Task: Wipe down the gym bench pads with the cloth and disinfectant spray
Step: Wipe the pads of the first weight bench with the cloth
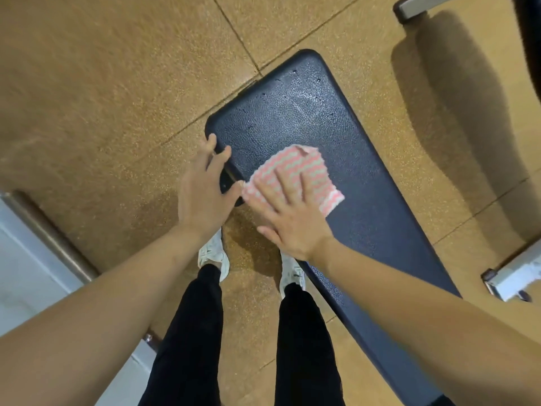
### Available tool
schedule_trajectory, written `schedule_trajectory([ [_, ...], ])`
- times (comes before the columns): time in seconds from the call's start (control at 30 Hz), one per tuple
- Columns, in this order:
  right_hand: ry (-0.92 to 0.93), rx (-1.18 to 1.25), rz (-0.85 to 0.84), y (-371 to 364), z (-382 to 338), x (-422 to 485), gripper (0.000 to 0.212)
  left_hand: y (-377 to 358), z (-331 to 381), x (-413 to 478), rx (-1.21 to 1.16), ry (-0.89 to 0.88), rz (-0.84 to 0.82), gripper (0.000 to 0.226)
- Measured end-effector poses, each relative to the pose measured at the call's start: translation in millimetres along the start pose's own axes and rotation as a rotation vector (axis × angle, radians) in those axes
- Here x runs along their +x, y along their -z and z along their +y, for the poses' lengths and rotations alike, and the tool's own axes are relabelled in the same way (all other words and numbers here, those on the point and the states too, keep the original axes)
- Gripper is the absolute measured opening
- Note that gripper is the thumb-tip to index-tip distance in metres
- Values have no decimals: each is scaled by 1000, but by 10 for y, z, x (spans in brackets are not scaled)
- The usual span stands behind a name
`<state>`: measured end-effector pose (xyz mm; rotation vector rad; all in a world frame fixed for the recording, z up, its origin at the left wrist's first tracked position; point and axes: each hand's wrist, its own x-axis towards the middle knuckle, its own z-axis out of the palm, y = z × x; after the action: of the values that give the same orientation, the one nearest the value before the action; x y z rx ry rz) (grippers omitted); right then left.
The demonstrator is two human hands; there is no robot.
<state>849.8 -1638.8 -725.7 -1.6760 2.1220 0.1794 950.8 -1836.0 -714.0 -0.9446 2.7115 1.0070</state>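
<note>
Right hand: The person's right hand (292, 221) lies flat on the cloth (295, 161), fingers straight and spread. It presses the cloth to the bench pad (366, 200) rather than gripping it, a palm-down hold that likely spreads pressure for a wiping stroke.
Left hand: The left hand (202, 189) rests with splayed, uncurled fingers on the pad's left edge, holding nothing; it appears to steady the bench.
Cloth: Pink-and-white striped, one far corner folded over, it sits by the pad's left edge, toward the far end.
Pad: Dark blue and textured, it runs from far left to near right. A wet sheen (304, 104) glistens at the far end, suggesting spray waits to be wiped there.
Spray: No bottle is in view.
Stance: White shoes (212, 253) stand on the speckled tan floor (117, 83) just beside the pad's left side, keeping the person within reach.
Progress: Wiping seems under way, with the far end and the near length apparently yet to cover.
</note>
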Motion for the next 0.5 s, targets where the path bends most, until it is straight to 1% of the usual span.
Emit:
schedule_trajectory([
  [0.07,117,-61,-30,79,189,113,66,9,13,24,-44,18,1,59],
  [0.1,120,-84,-31,134,314,177,67,20,7,40,-56,23,5,56],
  [0.13,73,-90,-22,181,451,243,68,29,-9,57,-63,27,4,54],
  [0.23,-225,-9,28,329,839,416,70,66,-39,92,-81,35,0,49],
  [0.3,-386,58,51,424,1013,510,71,77,-37,95,-68,22,12,47],
  [0.43,-606,191,90,666,1198,875,73,81,-73,135,-71,2,26,49],
  [0.5,-639,234,105,772,1231,1113,73,99,-78,133,-79,9,3,50],
])
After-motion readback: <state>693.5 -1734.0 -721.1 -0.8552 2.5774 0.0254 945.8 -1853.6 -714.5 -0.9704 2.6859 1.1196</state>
